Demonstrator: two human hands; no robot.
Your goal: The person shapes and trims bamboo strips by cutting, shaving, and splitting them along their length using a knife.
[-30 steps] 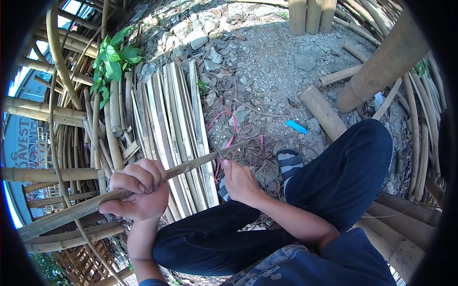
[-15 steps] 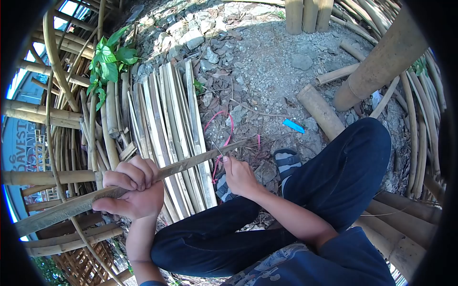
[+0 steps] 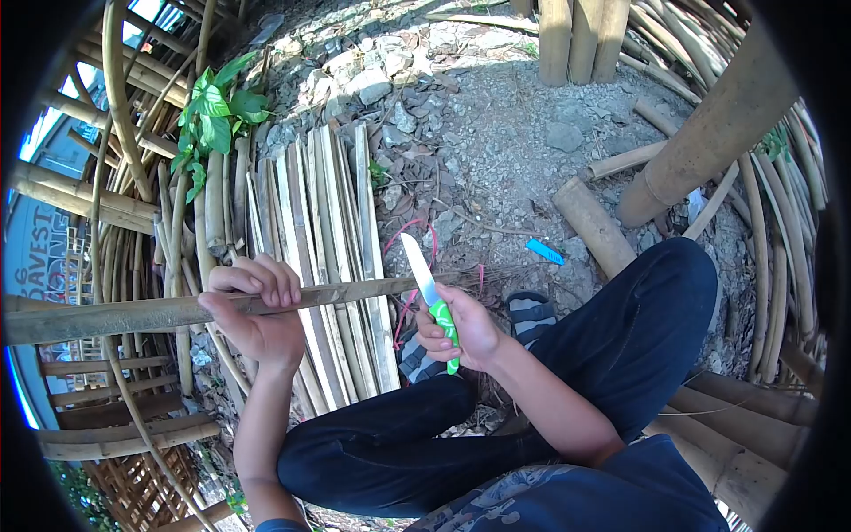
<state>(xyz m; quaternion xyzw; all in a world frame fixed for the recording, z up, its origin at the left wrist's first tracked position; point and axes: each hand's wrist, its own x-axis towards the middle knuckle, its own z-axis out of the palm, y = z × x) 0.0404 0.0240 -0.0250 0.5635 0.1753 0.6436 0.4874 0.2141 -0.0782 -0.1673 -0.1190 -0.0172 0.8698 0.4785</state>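
A long bamboo strip lies nearly level across the view, and my left hand is closed around it. My right hand grips a knife by its green and white handle. The pale blade points up and slightly left, beside the strip's right part. Under and behind the strip, a row of split bamboo strips lies on the ground. A pink string curls on the soil beyond the knife.
A blue object lies on the gravel. Near my right knee are a cut bamboo piece and a thick slanting bamboo post. A bamboo framework and a leafy plant stand at the left. My sandalled feet rest ahead.
The knife, mostly hidden before, now shows fully, its blade turned upward in my right hand. The strip has tilted closer to level, its left end higher. The view has shifted slightly.
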